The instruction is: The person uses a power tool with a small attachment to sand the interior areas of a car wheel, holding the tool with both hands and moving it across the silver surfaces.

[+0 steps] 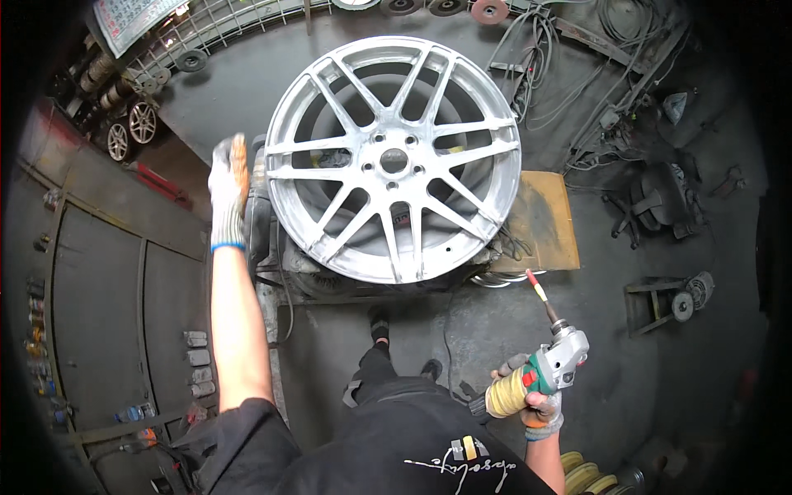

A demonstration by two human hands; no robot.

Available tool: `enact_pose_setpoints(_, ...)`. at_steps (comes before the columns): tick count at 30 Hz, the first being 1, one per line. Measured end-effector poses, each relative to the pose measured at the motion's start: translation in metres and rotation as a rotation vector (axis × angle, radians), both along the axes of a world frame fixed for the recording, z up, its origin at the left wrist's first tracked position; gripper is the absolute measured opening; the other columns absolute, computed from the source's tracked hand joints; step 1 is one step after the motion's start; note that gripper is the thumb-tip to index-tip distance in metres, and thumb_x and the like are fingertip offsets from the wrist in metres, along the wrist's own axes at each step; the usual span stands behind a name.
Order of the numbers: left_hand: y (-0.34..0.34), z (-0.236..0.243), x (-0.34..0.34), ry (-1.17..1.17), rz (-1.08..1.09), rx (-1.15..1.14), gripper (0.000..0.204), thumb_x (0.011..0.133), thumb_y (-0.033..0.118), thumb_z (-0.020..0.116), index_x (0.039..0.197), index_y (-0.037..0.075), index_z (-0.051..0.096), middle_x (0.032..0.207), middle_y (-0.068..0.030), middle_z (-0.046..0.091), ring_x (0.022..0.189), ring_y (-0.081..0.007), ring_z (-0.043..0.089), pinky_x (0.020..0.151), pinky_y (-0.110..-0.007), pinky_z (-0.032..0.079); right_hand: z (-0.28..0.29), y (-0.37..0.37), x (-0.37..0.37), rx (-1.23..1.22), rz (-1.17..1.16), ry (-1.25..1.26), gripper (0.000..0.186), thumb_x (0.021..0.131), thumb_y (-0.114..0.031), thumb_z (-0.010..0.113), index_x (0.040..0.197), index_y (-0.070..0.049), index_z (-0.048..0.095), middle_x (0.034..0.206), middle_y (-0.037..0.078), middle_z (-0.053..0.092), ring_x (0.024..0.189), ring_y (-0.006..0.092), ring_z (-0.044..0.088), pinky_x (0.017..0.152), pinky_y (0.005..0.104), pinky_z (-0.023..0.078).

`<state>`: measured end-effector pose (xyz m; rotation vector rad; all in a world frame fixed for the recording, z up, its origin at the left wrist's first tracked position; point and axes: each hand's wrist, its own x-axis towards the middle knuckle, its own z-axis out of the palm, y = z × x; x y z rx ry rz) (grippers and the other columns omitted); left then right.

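A large bare-metal alloy wheel rim [394, 139] with paired spokes lies face up in front of me. Beside its left edge is my left hand [229, 190], in a white and orange work glove. Its fingers are stretched out and it holds nothing. Lower right, my gloved right hand [541, 414] grips a corded angle grinder [540, 379] by its tape-wrapped yellowish body. From the grinder's head a slim shaft with a red tip [532, 279] points up toward a brown board. The tip is apart from the rim.
The brown board [540, 223] lies right of the rim. Behind it cables [540, 74] hang tangled. An office chair base [635, 214] and a small metal stand [660, 305] stand at right. Smaller wheels [142, 122] sit at far left, and yellow rims [586, 478] at lower right.
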<state>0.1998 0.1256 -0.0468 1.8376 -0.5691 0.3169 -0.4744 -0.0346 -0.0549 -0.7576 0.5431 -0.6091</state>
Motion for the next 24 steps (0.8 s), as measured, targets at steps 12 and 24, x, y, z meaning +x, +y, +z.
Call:
enact_pose_setpoints(12, -0.099, 0.012, 0.014, 0.119, -0.126, 0.206, 0.061, 0.101, 0.054, 0.057, 0.123, -0.001, 0.068, 0.113, -0.0115, 0.073, 0.104, -0.0170, 0.065, 0.093, -0.029, 0.048, 0.026, -0.002, 0.079, 0.064, -0.120, 0.109, 0.065, 0.070, -0.020, 0.083, 0.126, -0.005, 0.053, 0.107, 0.013, 0.063, 0.104, 0.0307, 0.065, 0.099, 0.0522, 0.053)
enact_pose_setpoints(24, -0.012, -0.167, -0.160, 0.797, 0.217, -0.573, 0.067, 0.109, 0.047, 0.038, 0.152, -0.005, 0.038, 0.158, -0.0176, 0.040, 0.141, -0.0280, 0.041, 0.119, -0.035, 0.031, 0.019, -0.026, 0.065, 0.095, -0.069, 0.161, 0.075, 0.066, -0.020, 0.088, 0.130, -0.004, 0.052, 0.115, 0.013, 0.063, 0.107, 0.0309, 0.065, 0.097, 0.0459, 0.054)
